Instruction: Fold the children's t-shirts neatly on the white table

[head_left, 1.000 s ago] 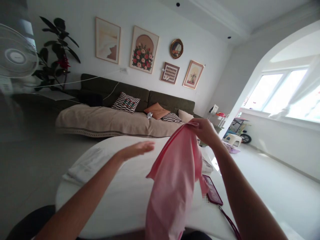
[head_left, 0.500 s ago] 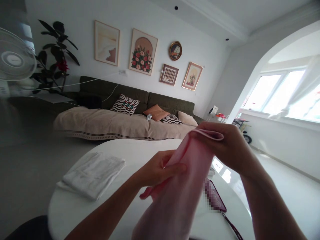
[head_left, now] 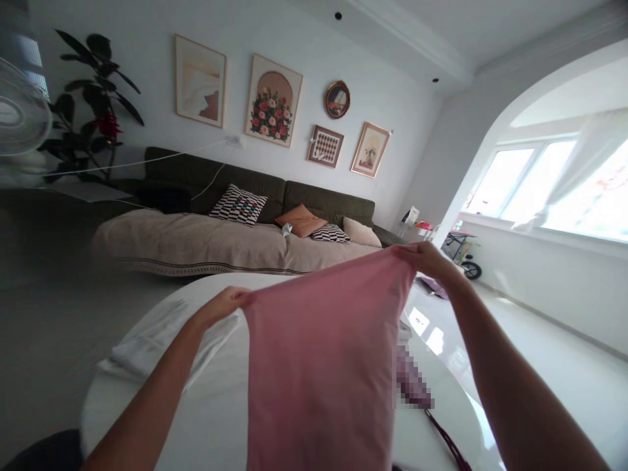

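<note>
A pink cloth (head_left: 324, 353), perhaps a garment, hangs stretched between my two hands above the round white table (head_left: 210, 418). My left hand (head_left: 226, 305) pinches its upper left corner. Higher up, my right hand (head_left: 426, 259) grips the upper right corner, so the top edge slopes upward to the right. The cloth's lower end runs out of view at the bottom. Behind my left forearm lies a folded white cloth (head_left: 147, 343) on the table. To the right of the pink cloth rests a phone-like thing (head_left: 412, 379), blurred by pixels, with a dark red strap (head_left: 449, 439).
Beyond the table stands a dark green sofa (head_left: 210, 170) with a beige cover (head_left: 191, 242) and several cushions. A fan (head_left: 19, 111) and a leafy plant (head_left: 98, 98) are at the left. Glossy floor (head_left: 520, 340) stretches to the right, below a window (head_left: 505, 176).
My hands have moved apart, the left one leftward. The pink cloth, bunched and folded before, is now spread out flat between them. The view has shifted slightly right.
</note>
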`<state>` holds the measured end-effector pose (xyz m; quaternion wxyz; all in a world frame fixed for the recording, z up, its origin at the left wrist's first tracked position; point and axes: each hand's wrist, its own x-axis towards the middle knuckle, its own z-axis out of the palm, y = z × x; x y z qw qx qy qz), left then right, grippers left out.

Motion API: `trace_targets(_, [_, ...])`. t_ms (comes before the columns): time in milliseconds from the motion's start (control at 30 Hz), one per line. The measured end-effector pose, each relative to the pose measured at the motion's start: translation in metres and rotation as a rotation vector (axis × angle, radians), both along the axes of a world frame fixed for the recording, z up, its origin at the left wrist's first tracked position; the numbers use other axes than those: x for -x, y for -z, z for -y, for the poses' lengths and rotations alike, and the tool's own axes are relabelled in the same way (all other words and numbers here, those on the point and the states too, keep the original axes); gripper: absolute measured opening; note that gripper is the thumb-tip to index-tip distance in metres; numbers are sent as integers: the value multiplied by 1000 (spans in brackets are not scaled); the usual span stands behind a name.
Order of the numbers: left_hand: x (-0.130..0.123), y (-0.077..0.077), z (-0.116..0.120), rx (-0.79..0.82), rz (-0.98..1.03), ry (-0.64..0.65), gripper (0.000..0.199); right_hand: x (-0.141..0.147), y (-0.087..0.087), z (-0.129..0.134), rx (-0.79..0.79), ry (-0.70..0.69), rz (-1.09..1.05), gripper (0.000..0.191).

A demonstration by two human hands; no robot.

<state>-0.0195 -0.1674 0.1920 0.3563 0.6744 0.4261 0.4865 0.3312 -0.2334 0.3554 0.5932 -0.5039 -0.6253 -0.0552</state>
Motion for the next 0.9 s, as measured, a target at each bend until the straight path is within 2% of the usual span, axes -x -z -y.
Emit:
trace_targets(67, [4,-25,-29,-116,46,-151,41,0,11,-21,10,3,-30,30])
trace_targets(133, [6,-53,-43,-233,108,-243,40,-4,17,-32,5,17,-57,29])
trace_targets(200, [6,-71,-39,-391,155,-299,36,-13,23,-32,-22,9,-107,33])
trace_targets(267, [5,-73,-23,-480,149,-300,33,-22,41,-25,-57,-53,-196,34])
trace_targets(300, [5,-66,-13,-470,118,-286,33,-26,55,-19,-59,-92,-244,33])
trace_targets(367, [3,-37,5,-366,23,-266,33,-33,97,-6,-2,-133,-310,32])
trace_targets(467, [1,36,26,-175,-149,-267,33,-45,185,15,183,-47,-311,39])
trace_targets(567, [4,116,48,8,-404,-150,30,-65,283,39,438,-16,-185,45])
trace_targets(633, [11,157,63,128,-580,-54,29,-82,340,59,601,-32,-68,44])
trace_targets(667, [15,171,70,178,-652,6,28,-90,362,68,662,-63,9,42])
trace_targets(700, [18,179,76,223,-711,62,28,-96,380,76,707,-110,109,39])
trace_targets(767, [17,181,80,264,-764,138,30,-101,401,86,747,-124,277,34])
trace_targets(833, [4,173,73,221,-746,139,32,-90,402,84,734,-44,365,36])
trace_targets(900, [-19,166,58,99,-711,80,35,-62,393,68,715,54,387,44])
